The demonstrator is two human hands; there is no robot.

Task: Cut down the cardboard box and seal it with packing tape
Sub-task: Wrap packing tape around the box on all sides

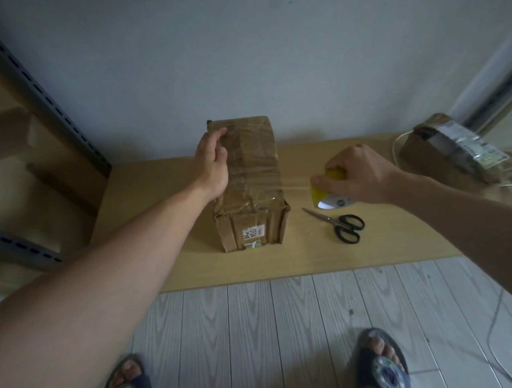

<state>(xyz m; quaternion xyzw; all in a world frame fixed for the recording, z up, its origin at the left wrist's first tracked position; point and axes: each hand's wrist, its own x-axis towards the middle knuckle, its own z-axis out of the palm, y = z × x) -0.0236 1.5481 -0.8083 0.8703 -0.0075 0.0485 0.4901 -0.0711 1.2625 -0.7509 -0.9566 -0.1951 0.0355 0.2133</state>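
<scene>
The cardboard box [249, 182] stands mid-table, long axis running from 6 to 12 o'clock, its top already crossed with clear tape. The left hand [213, 163] lies palm-down along the box's top left edge, fingers loosely bent, pressing rather than gripping. At 3 o'clock from the box, the right hand [356, 173] is clenched around a yellow tape dispenser [335, 174], and a strip of tape [296, 188] stretches taut from the box's right side to it. The step looks like a wrap across the box's width. To do it well, keep the strip tight and level, hold the box firmly so the pull does not drag it across the table [167, 228], then smooth the tape flat before cutting. The scissors [338, 223] lie closed at 4 o'clock, near the dispenser. A second taped box [451, 149] sits well apart at 2 o'clock.
</scene>
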